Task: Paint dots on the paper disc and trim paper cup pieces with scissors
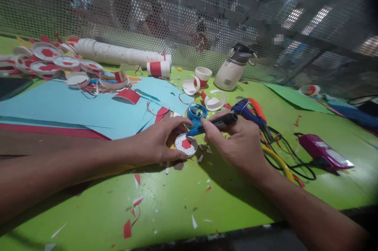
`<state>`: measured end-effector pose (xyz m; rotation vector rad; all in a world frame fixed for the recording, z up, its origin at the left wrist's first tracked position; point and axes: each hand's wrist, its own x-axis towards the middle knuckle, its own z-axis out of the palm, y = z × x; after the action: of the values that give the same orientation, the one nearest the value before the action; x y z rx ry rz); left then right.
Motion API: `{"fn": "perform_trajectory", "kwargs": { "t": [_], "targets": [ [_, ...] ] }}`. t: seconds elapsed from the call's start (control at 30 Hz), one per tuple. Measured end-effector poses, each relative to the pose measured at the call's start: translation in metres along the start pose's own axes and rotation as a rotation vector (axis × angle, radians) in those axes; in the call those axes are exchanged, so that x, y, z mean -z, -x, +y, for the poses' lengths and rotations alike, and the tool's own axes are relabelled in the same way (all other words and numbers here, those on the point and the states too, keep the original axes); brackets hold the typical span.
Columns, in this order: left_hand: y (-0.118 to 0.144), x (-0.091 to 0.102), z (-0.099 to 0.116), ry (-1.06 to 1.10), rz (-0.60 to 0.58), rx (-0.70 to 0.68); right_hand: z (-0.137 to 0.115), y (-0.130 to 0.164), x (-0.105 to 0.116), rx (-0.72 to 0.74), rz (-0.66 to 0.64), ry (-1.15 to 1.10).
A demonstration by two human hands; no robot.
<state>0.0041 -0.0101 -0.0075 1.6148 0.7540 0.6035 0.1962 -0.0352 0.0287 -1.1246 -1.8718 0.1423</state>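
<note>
Green table (97,207) — paper scraps (127,229), perhaps blue cloth (351,114).

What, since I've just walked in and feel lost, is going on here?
A person at a green table holds a small disc by its edge in the left hand. The right hand grips a marker, its tip at the disc; whether it touches is hard to tell. The disc has a red centre and blue dots on white. Paper scraps lie around, and similar discs are piled far left.
</note>
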Motion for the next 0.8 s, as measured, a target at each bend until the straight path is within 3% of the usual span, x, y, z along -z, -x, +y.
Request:
{"fn": "perform_trajectory", "kwargs": {
  "t": [0.23,0.8],
  "targets": [
    [-0.0005,0.0017,0.0014,-0.1,0.039,-0.059,0.0008,-0.0005,-0.0011,-0.004,-0.017,0.015],
    [-0.0003,0.0011,0.0029,-0.075,0.041,-0.102,0.0027,0.0002,-0.0017,-0.036,-0.033,0.019]
  ]
}}
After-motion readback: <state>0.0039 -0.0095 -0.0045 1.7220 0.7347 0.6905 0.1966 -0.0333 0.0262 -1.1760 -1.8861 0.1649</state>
